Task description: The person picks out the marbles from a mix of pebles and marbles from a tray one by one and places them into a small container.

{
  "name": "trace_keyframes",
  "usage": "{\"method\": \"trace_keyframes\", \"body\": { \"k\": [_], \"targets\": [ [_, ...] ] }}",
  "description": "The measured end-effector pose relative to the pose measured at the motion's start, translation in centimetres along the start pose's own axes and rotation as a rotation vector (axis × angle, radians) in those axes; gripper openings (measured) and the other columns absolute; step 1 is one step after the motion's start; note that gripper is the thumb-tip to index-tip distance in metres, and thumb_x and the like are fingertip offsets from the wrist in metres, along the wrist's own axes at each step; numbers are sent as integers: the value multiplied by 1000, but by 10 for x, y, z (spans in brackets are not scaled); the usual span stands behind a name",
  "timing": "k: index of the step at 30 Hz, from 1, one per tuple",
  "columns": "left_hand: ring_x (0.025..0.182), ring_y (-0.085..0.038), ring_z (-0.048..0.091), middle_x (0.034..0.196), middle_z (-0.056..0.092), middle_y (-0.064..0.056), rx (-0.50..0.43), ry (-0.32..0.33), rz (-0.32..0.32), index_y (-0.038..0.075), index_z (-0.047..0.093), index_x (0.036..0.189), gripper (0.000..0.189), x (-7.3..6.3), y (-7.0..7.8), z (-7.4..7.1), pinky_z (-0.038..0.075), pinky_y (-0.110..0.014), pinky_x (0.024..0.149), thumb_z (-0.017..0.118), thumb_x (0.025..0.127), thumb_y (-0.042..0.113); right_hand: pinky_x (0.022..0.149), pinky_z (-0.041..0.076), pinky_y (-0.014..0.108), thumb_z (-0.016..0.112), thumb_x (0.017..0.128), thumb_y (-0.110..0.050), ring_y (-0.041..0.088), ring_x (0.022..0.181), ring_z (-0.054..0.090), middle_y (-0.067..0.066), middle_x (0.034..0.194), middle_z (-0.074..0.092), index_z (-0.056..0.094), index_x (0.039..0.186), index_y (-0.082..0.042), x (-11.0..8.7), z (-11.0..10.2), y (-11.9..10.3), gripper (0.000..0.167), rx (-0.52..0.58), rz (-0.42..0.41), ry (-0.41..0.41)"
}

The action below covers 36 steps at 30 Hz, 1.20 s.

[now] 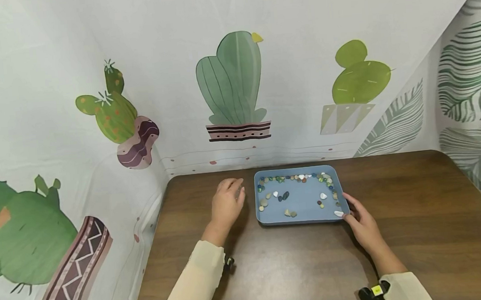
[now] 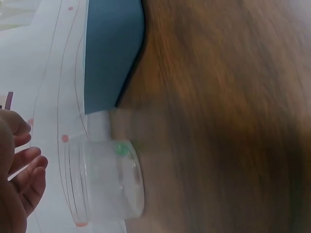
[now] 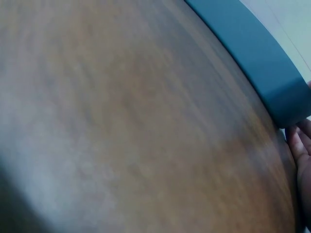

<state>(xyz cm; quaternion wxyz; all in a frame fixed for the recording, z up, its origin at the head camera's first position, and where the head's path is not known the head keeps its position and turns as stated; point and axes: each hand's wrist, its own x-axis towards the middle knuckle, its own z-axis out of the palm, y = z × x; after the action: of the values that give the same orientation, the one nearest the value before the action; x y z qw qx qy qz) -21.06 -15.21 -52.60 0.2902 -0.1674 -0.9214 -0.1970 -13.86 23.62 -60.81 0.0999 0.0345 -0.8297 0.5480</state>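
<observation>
A shallow blue tray (image 1: pixel 296 207) lies on the table with small stones and glass pebbles in it, many in a row along its far and right sides. At its near right corner my right hand (image 1: pixel 366 229) grips the tray's edge, thumb by the white stone (image 1: pixel 338 214) and fingers along the side. The right wrist view shows those fingers (image 3: pixel 296 141) at the corner of the tray wall. My left hand (image 1: pixel 227 205) hovers left of the tray, fingers loosely bent and holding nothing. Below it in the left wrist view stands a clear jar (image 2: pixel 109 179) with something green inside.
A brown wooden table (image 1: pixel 275 269) carries the tray, its far edge against a white cloth (image 1: pixel 167 80) printed with cacti and leaves. Dark wrist straps (image 1: pixel 372 294) sit at the sleeves. Two dark pebbles (image 1: pixel 284 196) lie mid-left in the tray.
</observation>
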Motion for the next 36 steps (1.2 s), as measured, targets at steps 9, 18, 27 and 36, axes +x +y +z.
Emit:
{"method": "trace_keyframes", "body": {
  "k": [9,18,27,36],
  "targets": [
    [97,-22,70,106,72,-4,1,-69,65,10,77,111,21,2,11,10,58,-37,88,74,91,16,89,37,-2,54,95,6,-10,117,45,26,149,48,41,154,-8,-2,1,-5,62,2,33,-12],
    [98,-22,71,109,72,-2,-7,-173,84,11,77,113,23,3,19,22,60,-38,84,73,91,15,87,37,-3,53,95,7,-10,116,45,29,149,47,40,154,-5,0,0,0,61,-27,54,-18],
    [100,-20,71,110,72,-2,-5,-245,86,11,76,115,23,9,25,32,59,-36,87,71,93,12,87,36,-3,53,97,4,-5,117,46,26,149,47,39,155,-9,-2,-2,-6,61,-23,68,-17],
    [107,-18,70,118,72,1,79,-349,73,14,76,114,21,16,32,41,58,-32,91,68,95,17,88,36,-3,52,98,2,-4,118,45,25,152,45,38,155,-10,0,-2,-5,61,-38,87,-32]
  ]
}}
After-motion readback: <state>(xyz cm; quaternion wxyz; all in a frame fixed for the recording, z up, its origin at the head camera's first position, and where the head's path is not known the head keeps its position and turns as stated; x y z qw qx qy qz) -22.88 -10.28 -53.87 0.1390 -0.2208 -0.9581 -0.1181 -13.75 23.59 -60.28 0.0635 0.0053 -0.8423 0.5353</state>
